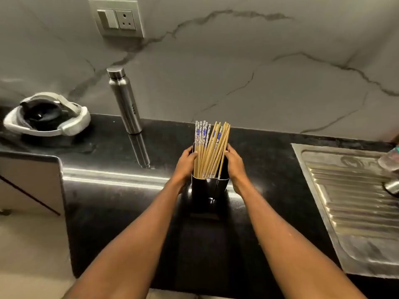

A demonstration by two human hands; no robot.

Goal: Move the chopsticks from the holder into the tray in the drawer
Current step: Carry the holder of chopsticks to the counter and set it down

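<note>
Bundle of pale wooden chopsticks [210, 152], several with blue-and-white patterned tops, standing in a dark rectangular metal holder [209, 186]. Tops fanned out and well above the rim, the plain ones leaning right.

Holder upright on a glossy black stone counter [108, 201], roughly midway between near edge and far wall.

Left hand [185, 165] clasped round the holder's left side just below the rim, thumb up against the outermost chopsticks, fingers bent round toward the far side and mostly hidden. Right hand [235, 164] mirroring it on the right side, curled round the wall near the rim, gripping likewise. Both bare forearms reaching in from the near edge.

Far left of the holder, close to a white marble wall with grey veins [259, 72]: a slim brushed-steel bottle [125, 102] with a cap, upright, reflected in the counter. Further left, a white-and-black headset [46, 117] lying on the counter, well apart from the holder. On the wall above the bottle, a pale switch-and-socket plate [117, 18].

At the right, a ribbed stainless-steel drainboard [356, 212] set into the counter.
</note>
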